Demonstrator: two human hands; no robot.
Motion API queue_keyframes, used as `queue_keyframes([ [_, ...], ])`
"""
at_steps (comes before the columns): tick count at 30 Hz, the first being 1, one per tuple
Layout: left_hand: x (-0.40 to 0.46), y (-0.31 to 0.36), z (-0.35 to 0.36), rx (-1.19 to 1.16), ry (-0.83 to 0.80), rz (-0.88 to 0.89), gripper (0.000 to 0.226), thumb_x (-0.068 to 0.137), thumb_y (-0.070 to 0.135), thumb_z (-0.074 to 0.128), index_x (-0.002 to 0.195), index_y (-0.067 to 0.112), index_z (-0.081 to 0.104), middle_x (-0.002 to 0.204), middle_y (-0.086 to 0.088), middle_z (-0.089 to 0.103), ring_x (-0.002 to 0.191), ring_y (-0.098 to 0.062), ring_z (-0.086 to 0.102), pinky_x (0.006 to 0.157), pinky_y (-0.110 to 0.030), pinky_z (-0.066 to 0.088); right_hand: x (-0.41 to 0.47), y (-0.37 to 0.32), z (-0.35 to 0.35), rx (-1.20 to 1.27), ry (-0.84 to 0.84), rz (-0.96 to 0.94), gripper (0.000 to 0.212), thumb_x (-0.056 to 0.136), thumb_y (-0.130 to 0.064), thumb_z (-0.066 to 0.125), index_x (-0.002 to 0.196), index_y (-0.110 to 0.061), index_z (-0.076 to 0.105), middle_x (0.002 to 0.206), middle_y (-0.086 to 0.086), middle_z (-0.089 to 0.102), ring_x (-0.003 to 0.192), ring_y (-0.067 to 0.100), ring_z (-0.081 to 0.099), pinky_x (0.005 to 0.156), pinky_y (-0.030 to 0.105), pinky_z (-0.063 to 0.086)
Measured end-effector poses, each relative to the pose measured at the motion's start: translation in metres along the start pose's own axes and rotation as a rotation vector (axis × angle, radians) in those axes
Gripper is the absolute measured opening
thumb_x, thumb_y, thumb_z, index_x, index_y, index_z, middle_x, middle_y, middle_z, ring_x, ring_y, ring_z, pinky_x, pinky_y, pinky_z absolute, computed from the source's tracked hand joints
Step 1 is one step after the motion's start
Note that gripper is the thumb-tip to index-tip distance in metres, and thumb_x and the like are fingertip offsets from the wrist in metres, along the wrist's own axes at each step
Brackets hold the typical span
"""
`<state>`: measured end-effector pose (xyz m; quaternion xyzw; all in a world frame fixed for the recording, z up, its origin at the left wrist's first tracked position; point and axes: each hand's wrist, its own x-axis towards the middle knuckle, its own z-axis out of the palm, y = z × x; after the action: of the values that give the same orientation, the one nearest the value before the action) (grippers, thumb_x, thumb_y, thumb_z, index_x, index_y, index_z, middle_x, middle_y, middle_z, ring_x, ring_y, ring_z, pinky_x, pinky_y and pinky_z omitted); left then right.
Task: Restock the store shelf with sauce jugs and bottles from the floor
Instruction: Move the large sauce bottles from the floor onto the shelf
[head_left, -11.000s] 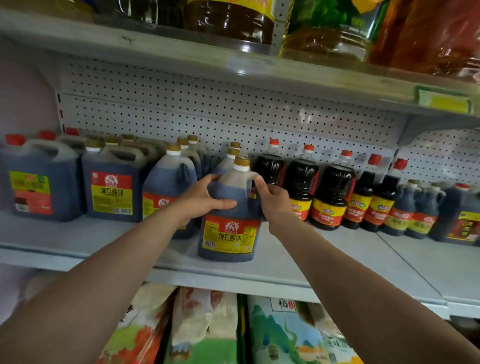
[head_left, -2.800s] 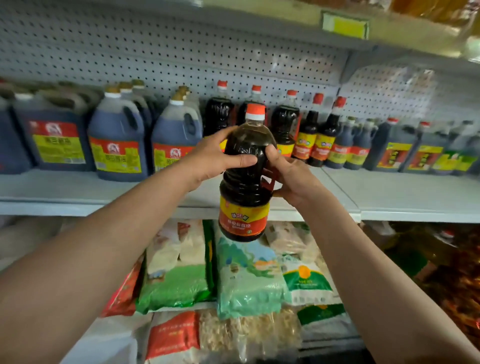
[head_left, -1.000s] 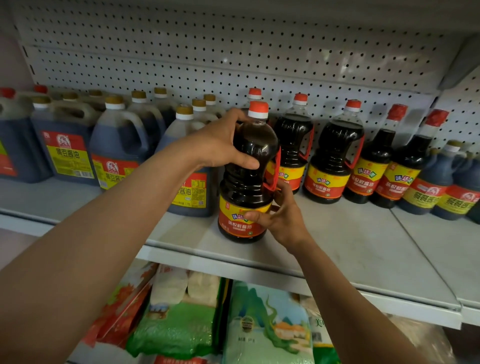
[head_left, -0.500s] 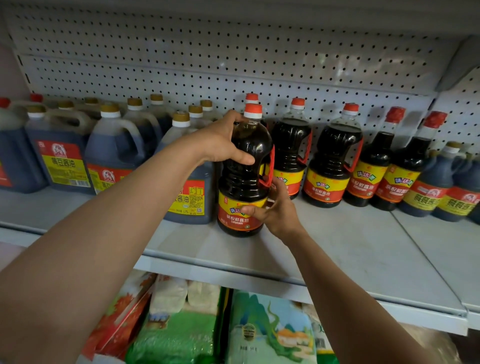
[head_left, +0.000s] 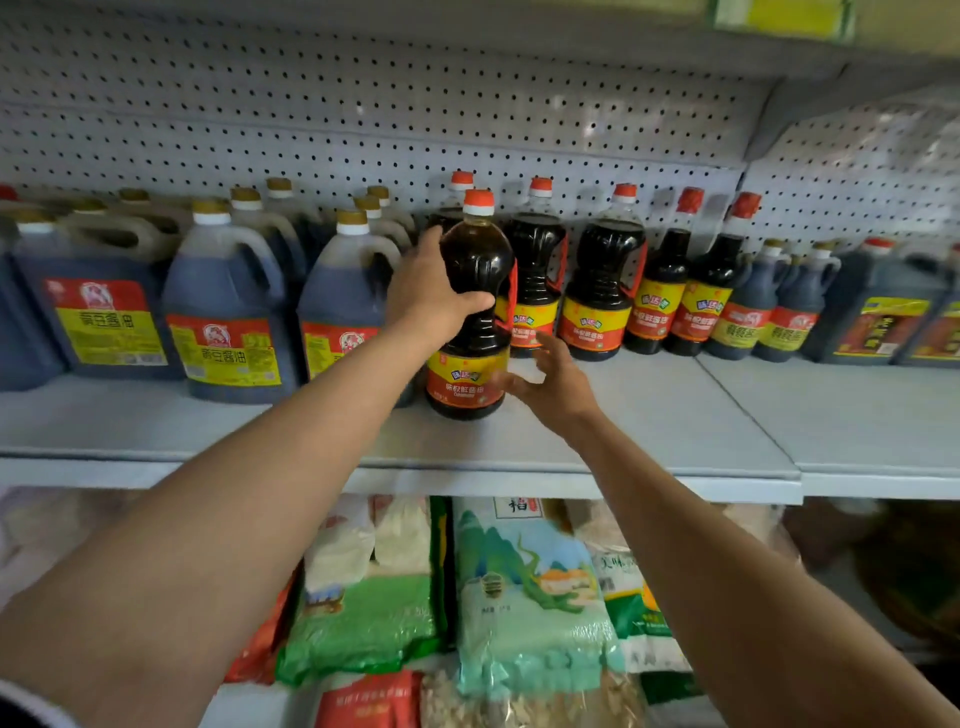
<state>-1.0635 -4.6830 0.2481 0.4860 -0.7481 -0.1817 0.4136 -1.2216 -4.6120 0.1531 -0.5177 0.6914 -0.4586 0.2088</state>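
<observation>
The left hand (head_left: 431, 296) is keeping a curled grip around the waist of the dark sauce bottle (head_left: 470, 322), which is standing on the shelf (head_left: 649, 415) ahead of its row. The right hand (head_left: 550, 384) is hovering loose-fingered beside the label, holding nothing. Pushed back carelessly, the bottle could knock over those behind it. Motion blur is smearing the right fingers; the floor stock is out of view.

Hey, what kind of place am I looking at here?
Most likely a grocery store aisle. A pegboard-backed metal shelf holds rows of labelled sauce jugs and bottles, with bagged rice or grain stacked below and a yellow price tag above.
</observation>
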Motion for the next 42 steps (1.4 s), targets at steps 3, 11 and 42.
queue_keyframes([
  [3, -0.031, -0.012, 0.000, -0.104, 0.023, -0.028, 0.091, 0.072, 0.034, 0.087, 0.147, 0.016, 0.039, 0.145, -0.009, 0.050, 0.134, -0.028, 0.046, 0.109, -0.041, 0.040, -0.036, 0.006, -0.016, -0.111, 0.067, 0.104, 0.093, 0.081, -0.046, 0.081, 0.154, -0.016, 0.032, 0.155, 0.013, 0.044, 0.141, 0.028, 0.045, 0.112, 0.040, 0.042],
  [11, -0.165, -0.070, 0.021, -0.205, -0.284, -0.117, 0.076, 0.066, 0.045, 0.088, 0.130, 0.022, 0.054, 0.133, -0.012, 0.050, 0.123, -0.030, 0.050, 0.102, -0.037, 0.043, -0.192, 0.028, -0.025, -0.325, 0.171, 0.344, 0.081, 0.082, -0.042, 0.082, 0.149, -0.021, 0.042, 0.143, 0.010, 0.055, 0.121, 0.027, 0.057, 0.094, 0.031, 0.044],
  [42, -0.678, -0.068, 0.191, 0.132, -1.261, -0.068, 0.081, 0.078, 0.047, 0.080, 0.148, 0.027, 0.045, 0.157, -0.008, 0.037, 0.147, -0.025, 0.030, 0.118, -0.039, 0.027, -0.718, 0.286, -0.066, -0.212, 0.155, 1.068, 0.069, 0.084, -0.050, 0.077, 0.141, -0.018, 0.054, 0.141, 0.009, 0.055, 0.132, 0.025, 0.050, 0.105, 0.031, 0.039],
])
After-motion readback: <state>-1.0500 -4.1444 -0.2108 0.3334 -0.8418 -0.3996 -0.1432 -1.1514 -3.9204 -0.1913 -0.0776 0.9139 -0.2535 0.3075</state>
